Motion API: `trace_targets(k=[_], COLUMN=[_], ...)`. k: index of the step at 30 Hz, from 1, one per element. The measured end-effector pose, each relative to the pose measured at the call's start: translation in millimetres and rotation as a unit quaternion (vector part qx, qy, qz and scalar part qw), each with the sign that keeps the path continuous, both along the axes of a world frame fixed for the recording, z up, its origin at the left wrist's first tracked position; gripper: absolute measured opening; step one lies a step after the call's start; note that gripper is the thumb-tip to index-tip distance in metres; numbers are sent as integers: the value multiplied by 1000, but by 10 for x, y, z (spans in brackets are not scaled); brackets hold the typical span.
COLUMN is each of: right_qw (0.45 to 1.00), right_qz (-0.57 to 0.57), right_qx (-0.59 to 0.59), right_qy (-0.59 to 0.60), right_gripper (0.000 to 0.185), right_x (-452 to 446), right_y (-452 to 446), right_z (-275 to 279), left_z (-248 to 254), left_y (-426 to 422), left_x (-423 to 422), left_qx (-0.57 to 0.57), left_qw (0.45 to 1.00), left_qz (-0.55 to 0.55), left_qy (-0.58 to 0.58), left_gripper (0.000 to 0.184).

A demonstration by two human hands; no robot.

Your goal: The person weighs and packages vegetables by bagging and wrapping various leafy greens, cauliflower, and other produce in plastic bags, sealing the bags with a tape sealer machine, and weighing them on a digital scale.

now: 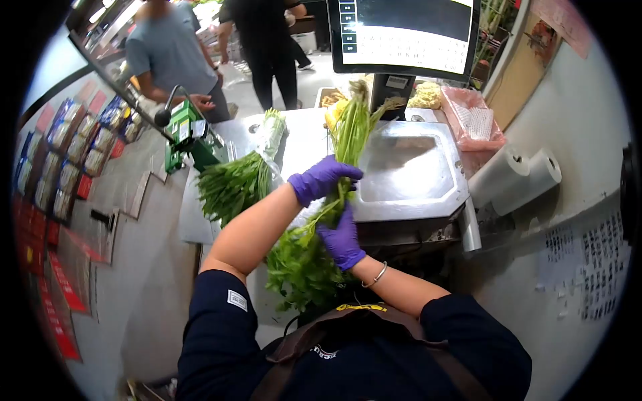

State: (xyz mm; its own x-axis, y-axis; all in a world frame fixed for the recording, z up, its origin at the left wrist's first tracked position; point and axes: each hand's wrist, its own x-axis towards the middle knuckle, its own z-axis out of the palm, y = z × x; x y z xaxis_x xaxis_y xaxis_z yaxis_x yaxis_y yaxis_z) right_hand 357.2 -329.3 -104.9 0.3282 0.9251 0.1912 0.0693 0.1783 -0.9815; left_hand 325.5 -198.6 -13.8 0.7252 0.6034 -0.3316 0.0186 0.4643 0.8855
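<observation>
A leafy bunch of celery (pixel 352 134) is held in front of me, with its pale root ends pointing away and its leaves hanging near my apron. My left hand (pixel 324 179), in a purple glove, is closed around the stalks. Lower down, my right hand (pixel 342 240), also gloved, grips the bunch just where the leaves begin; its fingertips are partly hidden. To the left, a second bunch of long-leaved greens (pixel 235 184) lies on the metal counter with a clear plastic wrap around its stems. Right of the celery is a scale's metal weighing tray (pixel 409 208).
A screen (pixel 404 33) rises behind the scale. At the left counter edge stands a green bag-taping machine (pixel 189 134). Plastic bag rolls (pixel 511 170) and a pink-lined crate (pixel 473 120) are on the right. Two people stand beyond the counter.
</observation>
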Motion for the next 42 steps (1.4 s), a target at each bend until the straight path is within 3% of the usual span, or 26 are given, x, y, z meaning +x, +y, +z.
trace_targets(k=[2,3,4,5,6,7,8,9,11,14,15,16,20,21,22,24,25,28,30,32,34,35,38,39,40,42], right_qw=[976,891,849,832,838,888,868,794,705,645,630,622,627,630,632,645,649,653,642,592,623,597,548,545,541,547], right_qz=[206,328,374,381,369,322,251,170,172,243,231,226,178,189,201,197,176,115,138,144,248,242,244,248,250,261], right_qx=[-25,-216,-138,-24,13,-29,139,196,272,346,357,373,412,403,393,312,316,304,138,38,-61,-81,-129,-149,-167,-163], right_qy=[-62,-229,-347,-402,-401,-326,-405,-550,-632,-637,-650,-651,-636,-637,-637,-670,-670,-684,-741,-792,-739,-760,-790,-787,-786,-779], right_gripper=[78,82,82,90,85,85,90,95,89,74,62,43,22,26,30,28,23,22,32,39,66,74,95,95,96,100], right_x=[305,602,889,1190,1440,1653,1748,1784,1782,1695,1653,1669,1668,1739,1827,2047,2223,2815,3084,3257,3346,3246,3105,3094,3087,3214], right_y=[-182,-317,-369,-427,-438,-482,-431,-404,-297,-74,178,176,272,336,419,635,769,1140,1249,1290,1437,1325,1254,1208,1168,1319], right_z=[235,927,1004,1135,1359,1414,1693,1877,1868,1680,1374,1415,1532,1516,1480,1428,1367,1103,926,699,455,656,919,968,1014,706], left_z=[-2,38,160,175,195,277,401,546,658,880,826,766,461,302,180,131,45,198,114,110,-127,-221,-111,-170,-389,-260], left_y=[-35,-132,-219,-335,-451,-605,-788,-992,-1301,-1615,-1632,-1650,-1777,-1751,-1721,-1752,-1730,-1514,-1249,-1124,-1016,-984,-1144,-1221,-1234,-1319], left_x=[-91,-118,-193,-268,-326,-352,-335,-266,-151,16,-7,-43,-236,-344,-441,-528,-494,-278,-95,145,221,251,259,267,233,274], left_qx=[83,96,106,104,102,91,81,68,86,80,52,24,-22,-94,-80,-34,-34,-33,74,203,268,299,192,242,220,242], left_qw=[992,985,973,974,975,979,982,981,970,969,977,983,997,989,988,991,994,987,966,901,844,810,892,873,891,878], left_qz=[19,41,2,13,23,12,1,-8,-15,-48,-38,-30,-72,-111,-133,-104,-100,-41,-26,-1,-31,-44,-34,-27,-8,32], left_qy=[91,136,205,200,195,184,171,180,226,230,204,178,-14,-17,-9,75,34,150,245,383,464,503,409,423,397,413], left_gripper=[20,15,37,38,38,38,39,40,34,29,29,29,50,61,61,58,51,47,51,61,70,74,82,86,88,90])
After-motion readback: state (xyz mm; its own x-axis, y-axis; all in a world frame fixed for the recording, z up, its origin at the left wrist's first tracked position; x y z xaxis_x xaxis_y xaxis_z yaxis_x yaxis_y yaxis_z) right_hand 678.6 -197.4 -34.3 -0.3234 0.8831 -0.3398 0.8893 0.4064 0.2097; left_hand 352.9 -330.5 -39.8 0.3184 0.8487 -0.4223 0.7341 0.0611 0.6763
